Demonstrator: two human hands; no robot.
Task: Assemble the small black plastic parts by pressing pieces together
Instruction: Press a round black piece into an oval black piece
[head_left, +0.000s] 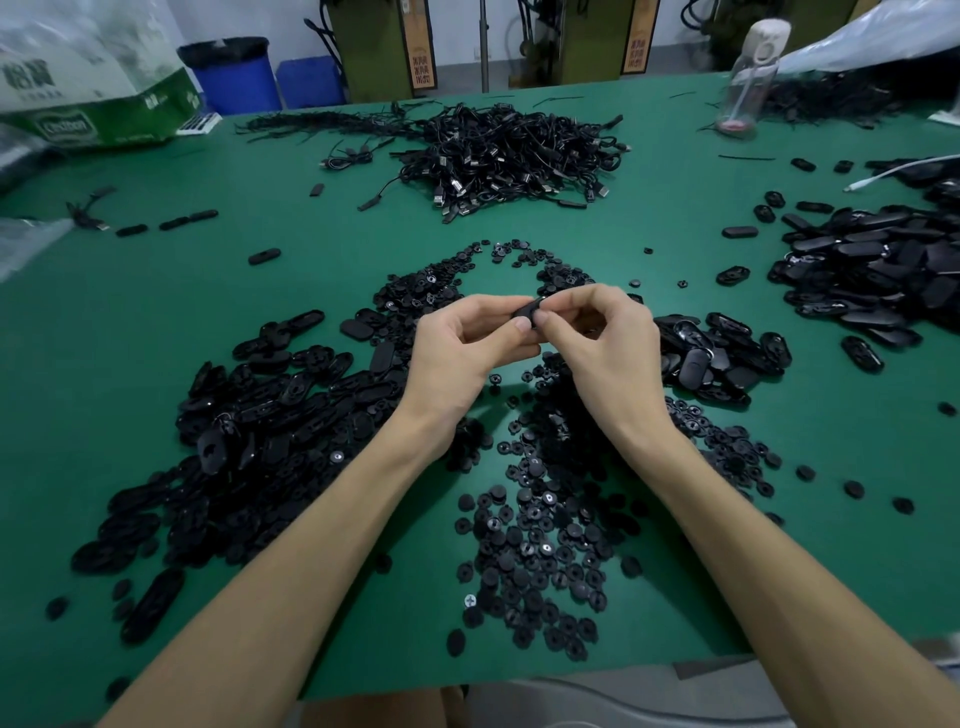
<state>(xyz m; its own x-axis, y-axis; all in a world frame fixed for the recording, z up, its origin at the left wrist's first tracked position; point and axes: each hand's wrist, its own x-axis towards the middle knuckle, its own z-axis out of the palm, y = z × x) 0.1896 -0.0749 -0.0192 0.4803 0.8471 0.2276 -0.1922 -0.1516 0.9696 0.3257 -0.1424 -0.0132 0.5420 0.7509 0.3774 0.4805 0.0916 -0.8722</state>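
The small black part (525, 307) is held above the counter (311, 218), directly between the two sets of fingers (521, 324). The left hand (465, 348) curls round its left end; the right hand (597, 338) pinches its right end. The long axis appears to run thumb to thumb, so pressing likely closes inward.

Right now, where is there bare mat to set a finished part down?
Bare mat lies between the cable heap and the left shell pile, and at near right beyond the disc pile. Crowded around the left hand and right hand.
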